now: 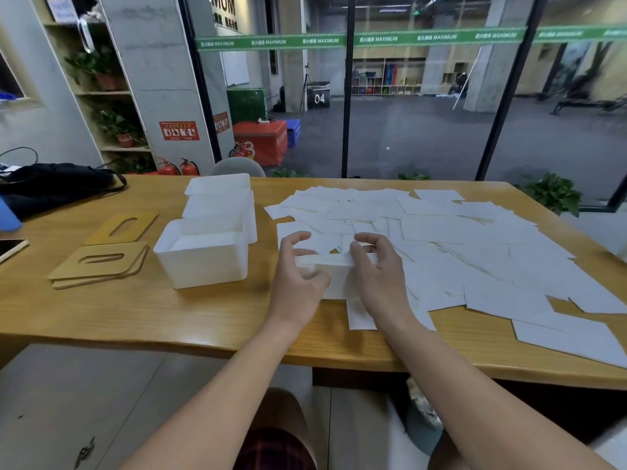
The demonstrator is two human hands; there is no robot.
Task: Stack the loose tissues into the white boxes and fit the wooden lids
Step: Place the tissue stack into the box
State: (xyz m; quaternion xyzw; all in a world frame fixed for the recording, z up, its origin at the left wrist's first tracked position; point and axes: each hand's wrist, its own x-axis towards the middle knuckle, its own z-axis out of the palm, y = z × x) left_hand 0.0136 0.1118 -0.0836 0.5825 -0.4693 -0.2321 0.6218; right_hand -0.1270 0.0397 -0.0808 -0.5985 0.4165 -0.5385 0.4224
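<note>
Broadly, the bench (101, 320) runs the full width of the view, its near edge close to the person and its far edge against a glass wall. Loose tissues (475, 239) cover most of its right half, reaching almost to the right and near edges; the left half has more bare wood, with an open strip along the near edge below the boxes. Three white boxes (207, 256) stand in a row left of centre, running away from the person and touching or nearly so; the nearest has tissues in it. Left of them lie the wooden lids (101, 262), a small stack near and one more lid (124, 228) behind it, apart from the boxes. A black bag (57, 186) sits at the far left corner, and a phone (12, 247) lies at the left edge. Between nearest box and spread, both hands hold a neat stack (336, 266) of tissues just above the bench: the left hand (298, 273) grips its left end, the right hand (380, 269) its right end, fingers curled over the top.
</note>
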